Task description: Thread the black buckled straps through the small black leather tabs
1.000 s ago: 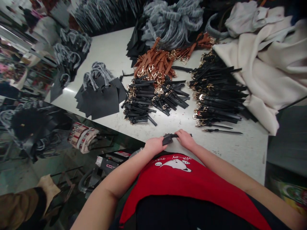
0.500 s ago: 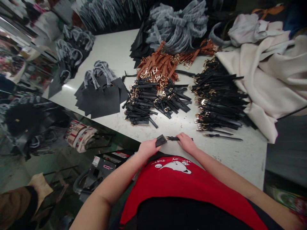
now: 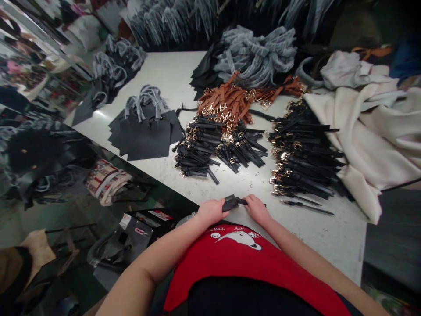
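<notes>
At the table's near edge, my left hand [image 3: 212, 212] is closed on a short, flat black leather piece [image 3: 230, 202]. My right hand [image 3: 257, 209] pinches a thin black buckle strap [image 3: 242, 201], whose tail pokes out past the fingers. The strap's buckle end meets the leather piece, and its buckle is hidden there. Ahead lies a heap of short black straps with gold buckles [image 3: 197, 147]. To the right, more black buckle straps [image 3: 305, 162] are stacked in a long pile, with a single strap [image 3: 307, 207] lying in front of it.
Brown straps with gold rings [image 3: 226, 103] lie behind the black heap. Black panels with wrapped handles [image 3: 144, 138] rest at left, and wrapped handles [image 3: 259, 55] are bundled at the back. Cream fabric [image 3: 368, 131] covers the right side. A black machine [image 3: 131, 237] stands below the table's left edge.
My hands have come closer together. The strap's buckle, visible before in the gap, now meets the leather piece and is out of sight. The view has tilted slightly upward.
</notes>
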Action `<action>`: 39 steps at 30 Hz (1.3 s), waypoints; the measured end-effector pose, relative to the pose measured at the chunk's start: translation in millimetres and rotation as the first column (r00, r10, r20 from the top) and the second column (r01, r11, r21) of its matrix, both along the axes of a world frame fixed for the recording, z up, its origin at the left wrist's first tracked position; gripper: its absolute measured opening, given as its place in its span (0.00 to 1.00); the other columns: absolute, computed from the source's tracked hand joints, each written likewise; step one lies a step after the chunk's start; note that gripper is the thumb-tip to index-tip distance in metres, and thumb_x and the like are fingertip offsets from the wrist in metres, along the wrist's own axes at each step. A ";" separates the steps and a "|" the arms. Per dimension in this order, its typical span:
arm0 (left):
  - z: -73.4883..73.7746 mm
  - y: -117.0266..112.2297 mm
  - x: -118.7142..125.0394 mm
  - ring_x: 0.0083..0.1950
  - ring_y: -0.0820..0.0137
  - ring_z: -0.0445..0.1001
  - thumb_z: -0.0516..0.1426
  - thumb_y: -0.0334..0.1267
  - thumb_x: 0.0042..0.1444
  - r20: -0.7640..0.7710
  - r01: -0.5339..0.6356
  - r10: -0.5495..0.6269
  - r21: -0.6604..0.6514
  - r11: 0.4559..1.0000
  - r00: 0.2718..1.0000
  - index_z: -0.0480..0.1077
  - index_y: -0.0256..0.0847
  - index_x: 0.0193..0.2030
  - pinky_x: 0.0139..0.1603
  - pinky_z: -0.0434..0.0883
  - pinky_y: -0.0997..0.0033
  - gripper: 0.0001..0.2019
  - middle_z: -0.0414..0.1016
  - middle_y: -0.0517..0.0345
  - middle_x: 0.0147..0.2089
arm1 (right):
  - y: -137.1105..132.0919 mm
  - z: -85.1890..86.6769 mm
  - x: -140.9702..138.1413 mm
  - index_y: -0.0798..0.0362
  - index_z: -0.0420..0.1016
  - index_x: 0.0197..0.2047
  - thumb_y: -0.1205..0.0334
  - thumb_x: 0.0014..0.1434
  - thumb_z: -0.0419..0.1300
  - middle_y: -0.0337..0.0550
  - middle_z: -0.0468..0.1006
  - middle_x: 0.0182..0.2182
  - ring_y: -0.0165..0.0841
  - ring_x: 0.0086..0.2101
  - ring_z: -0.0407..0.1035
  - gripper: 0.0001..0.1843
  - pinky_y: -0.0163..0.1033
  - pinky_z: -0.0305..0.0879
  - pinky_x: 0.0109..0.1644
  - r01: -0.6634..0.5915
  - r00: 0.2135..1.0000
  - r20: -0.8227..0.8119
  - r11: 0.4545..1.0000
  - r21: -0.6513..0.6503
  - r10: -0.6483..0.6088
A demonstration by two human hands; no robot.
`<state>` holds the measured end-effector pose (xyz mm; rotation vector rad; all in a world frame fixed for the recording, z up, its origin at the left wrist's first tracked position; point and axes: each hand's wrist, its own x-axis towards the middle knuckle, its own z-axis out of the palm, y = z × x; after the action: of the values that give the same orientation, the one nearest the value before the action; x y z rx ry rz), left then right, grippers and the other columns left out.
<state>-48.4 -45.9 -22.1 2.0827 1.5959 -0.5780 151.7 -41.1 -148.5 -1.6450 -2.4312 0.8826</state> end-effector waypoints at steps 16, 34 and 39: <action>8.0 5.8 -49.1 0.44 0.66 0.71 0.50 0.48 0.53 0.088 -0.411 0.408 0.014 0.912 0.909 0.60 0.46 0.48 0.42 0.66 0.71 0.16 0.71 0.55 0.45 | 98.8 36.4 -6.9 0.56 0.61 0.51 0.56 0.57 0.48 0.50 0.68 0.45 0.37 0.44 0.65 0.20 0.38 0.58 0.47 0.102 0.993 0.042 0.986 0.133 -0.108; 11.9 -11.3 -64.6 0.43 0.64 0.71 0.47 0.55 0.54 0.166 -0.378 0.381 -0.052 0.924 0.909 0.62 0.45 0.47 0.42 0.66 0.70 0.21 0.72 0.53 0.42 | 122.6 9.8 -6.2 0.54 0.67 0.36 0.66 0.57 0.47 0.47 0.69 0.33 0.36 0.37 0.64 0.08 0.38 0.57 0.40 -0.262 0.936 0.309 0.922 0.285 0.170; 5.0 6.2 -57.3 0.39 0.63 0.73 0.46 0.58 0.52 0.085 -0.172 0.173 -0.018 0.985 0.981 0.64 0.45 0.44 0.37 0.68 0.68 0.22 0.74 0.53 0.38 | 51.6 4.2 5.8 0.54 0.67 0.40 0.64 0.58 0.47 0.47 0.68 0.37 0.35 0.37 0.62 0.10 0.38 0.56 0.42 -0.261 0.938 0.273 0.952 0.158 0.212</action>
<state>-105.7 -39.7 -17.1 1.9101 1.6986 -0.4297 157.6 10.5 -144.4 -1.4989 -2.8299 0.4598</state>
